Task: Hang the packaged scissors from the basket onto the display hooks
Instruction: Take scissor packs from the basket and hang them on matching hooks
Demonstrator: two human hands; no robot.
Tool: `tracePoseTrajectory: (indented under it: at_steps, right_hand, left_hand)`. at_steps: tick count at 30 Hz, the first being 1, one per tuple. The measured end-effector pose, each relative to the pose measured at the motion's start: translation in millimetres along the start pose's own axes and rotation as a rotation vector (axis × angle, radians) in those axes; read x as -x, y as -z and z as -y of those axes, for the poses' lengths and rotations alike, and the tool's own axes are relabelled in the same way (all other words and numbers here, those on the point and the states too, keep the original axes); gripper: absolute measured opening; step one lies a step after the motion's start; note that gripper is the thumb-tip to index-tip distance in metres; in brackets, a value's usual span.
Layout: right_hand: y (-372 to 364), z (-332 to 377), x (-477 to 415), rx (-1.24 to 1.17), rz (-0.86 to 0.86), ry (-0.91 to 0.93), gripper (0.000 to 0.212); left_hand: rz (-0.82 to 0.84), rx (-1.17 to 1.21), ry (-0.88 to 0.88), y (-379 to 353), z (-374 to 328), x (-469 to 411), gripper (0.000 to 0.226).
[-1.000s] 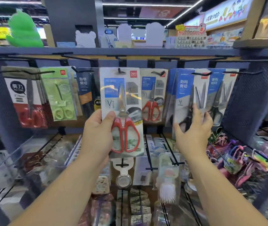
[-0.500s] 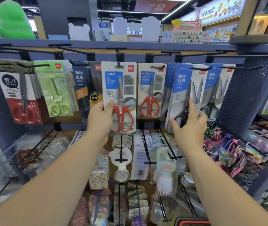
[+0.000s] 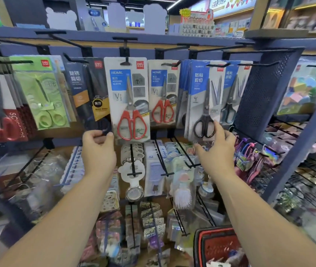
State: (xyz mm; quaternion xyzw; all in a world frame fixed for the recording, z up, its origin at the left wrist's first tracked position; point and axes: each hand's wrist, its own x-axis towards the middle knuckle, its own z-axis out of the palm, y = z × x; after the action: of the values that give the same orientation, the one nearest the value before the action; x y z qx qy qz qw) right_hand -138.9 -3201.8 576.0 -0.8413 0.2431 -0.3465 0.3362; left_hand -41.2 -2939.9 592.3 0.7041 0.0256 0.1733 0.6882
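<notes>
Head view shows us the red-handled scissors pack (image 3: 128,89) hanging flat on the centre display hook (image 3: 126,61). The hook passes through the slot at the top of the card, and no hand is on it. A matching red pack (image 3: 163,93) hangs just beside it on the right. Beyond that is a thick stack of black-handled scissors packs (image 3: 203,97).

Our left hand (image 3: 98,151) sits just below and to the left of the hung pack, near its lower corner. Its fingers (image 3: 95,135) are loosely curled with the thumb close to the forefinger, and we see nothing pinched between them. Our right hand (image 3: 217,153) is at the foot of the black-handled stack. Its fingers are spread, the forefinger tip rests on the front pack by the handles, and the thumb reaches out under the lower edge. It seems to be steadying the stack, not gripping it.

Further left hang a dark pack and a green scissors pack (image 3: 43,93). Combs and brushes fill the row below.

The red basket (image 3: 198,245) stands low on the right. Its contents are too blurred to name, though something pale lies in it.

We judge this pack's hanging to be done. The next move calls for dropping a hand to the basket, lifting a pack by its card, and finding the hook that carries the same kind. The slot must be lined up with the hook's upturned tip before the pack slides back.
</notes>
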Motion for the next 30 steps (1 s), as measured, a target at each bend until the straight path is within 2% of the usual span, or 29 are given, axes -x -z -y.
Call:
tracePoseTrajectory:
  at_steps: [3,5,8,12,15,18,21,24,30]
  right_hand:
    - [12.8,-12.8,21.6,0.065,0.012,-0.039,0.081]
    - [21.6,-27.2,38.8,0.077,0.056,-0.066,0.074]
    - [37.1,-58.5,78.9,0.161,0.166,-0.157,0.064]
    - [69.6,-109.7,149.1,0.35,0.397,-0.294,0.063]
    - [94.4,-153.2,191.5,0.414,0.55,-0.395,0.064]
    - [117.3,-198.1,217.1,0.458,0.69,-0.521,0.067]
    - [137.1,-242.0,226.2,0.488,0.821,-0.581,0.07]
    - [150.1,-286.2,221.2,0.453,0.912,-0.58,0.07]
    - [161.0,-379.1,194.8,0.384,1.181,-0.557,0.079]
  left_hand:
    - [0.009,-0.049,-0.108,18.9,4.9,14.3,0.023]
    - [0.08,-0.119,-0.227,30.3,9.9,28.4,0.021]
    - [0.238,-0.285,-0.412,41.6,18.9,65.1,0.024]
    - [0.531,-0.443,-0.536,45.4,44.3,137.6,0.028]
    - [0.798,-0.525,-0.494,33.6,75.7,188.5,0.037]
    - [1.071,-0.706,-0.404,10.1,109.1,229.8,0.052]
    - [1.22,-0.844,-0.374,-17.5,140.0,264.8,0.062]
    - [1.222,-0.982,-0.335,-46.0,163.5,295.7,0.07]
    - [1.041,-1.166,-0.216,-72.6,198.5,352.1,0.082]
